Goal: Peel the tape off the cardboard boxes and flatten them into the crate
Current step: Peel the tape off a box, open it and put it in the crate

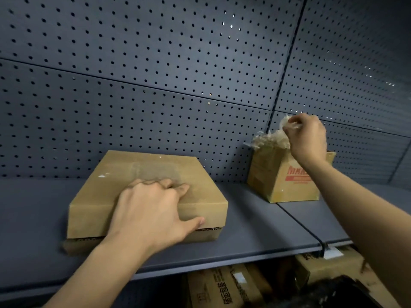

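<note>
A flat brown cardboard box (124, 174) lies on the grey shelf (255, 225), with a strip of clear tape across its top. My left hand (153, 214) rests on its near edge, fingers curled on the top and thumb against the front face. To the right stands a small open cardboard box (273, 174) with red print, stuffed with crumpled tape (269, 138). My right hand (308, 138) is above it and pinches a wad of that crumpled tape.
A grey pegboard wall (178, 74) backs the shelf. Below the shelf edge sit several more cardboard boxes (222, 285), some with printed text. A white label (331, 252) hangs at the shelf joint on the right.
</note>
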